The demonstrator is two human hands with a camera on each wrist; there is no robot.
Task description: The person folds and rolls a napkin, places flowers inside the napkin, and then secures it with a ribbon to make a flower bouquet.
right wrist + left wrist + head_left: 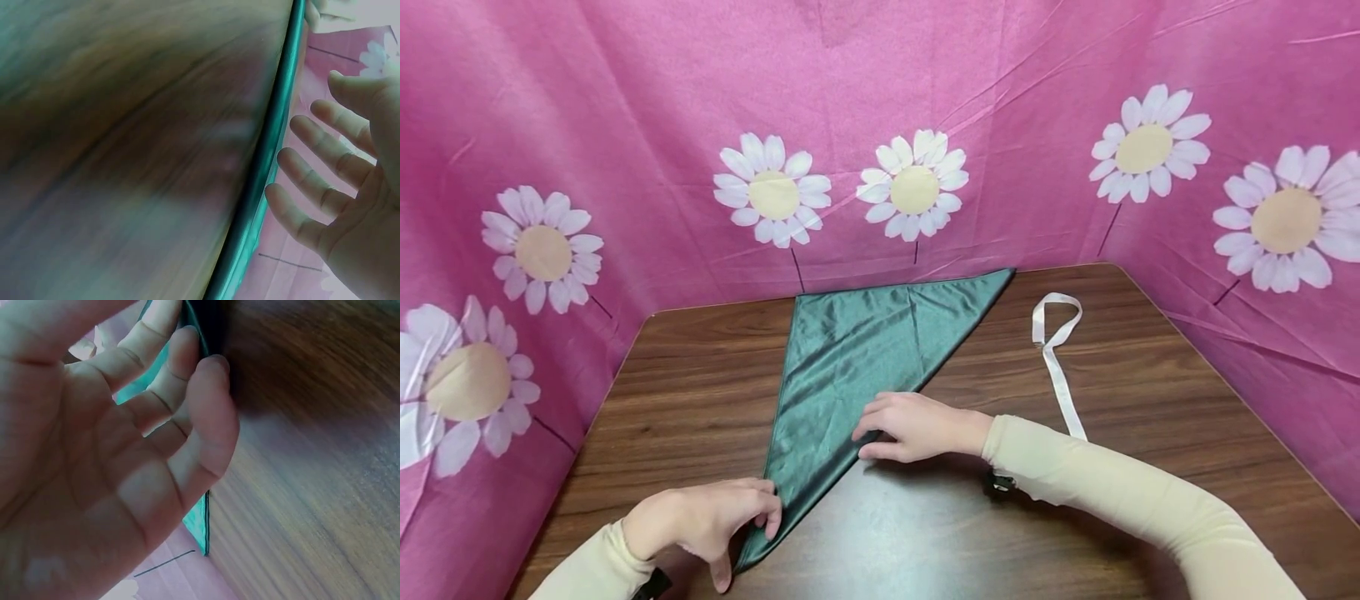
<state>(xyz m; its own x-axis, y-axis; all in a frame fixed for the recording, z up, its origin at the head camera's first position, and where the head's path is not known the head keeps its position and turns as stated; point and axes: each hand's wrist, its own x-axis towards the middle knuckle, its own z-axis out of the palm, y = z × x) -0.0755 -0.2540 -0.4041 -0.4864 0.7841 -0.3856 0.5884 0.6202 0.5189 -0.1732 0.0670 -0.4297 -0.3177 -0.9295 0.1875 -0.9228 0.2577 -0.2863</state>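
Observation:
A green satin cloth [857, 350], folded into a triangle, lies on the wooden table with its long folded edge running from the near left to the far right. At its near corner, my left hand [703, 517] touches the fabric with bent fingers, the thumb spread apart from them. The left wrist view shows those fingertips [215, 369] against the dark cloth edge. Over the middle of the folded edge is my right hand [913, 425], fingers loosely extended and holding nothing. From the right wrist, the cloth's rounded edge [269, 150] passes close by the fingertips.
A white ribbon [1056, 367] with a loop at its far end lies on the table [700, 375] to the right, partly hidden by my right sleeve [1105, 475]. Pink fabric walls [670, 100] printed with daisies surround the table's back and sides.

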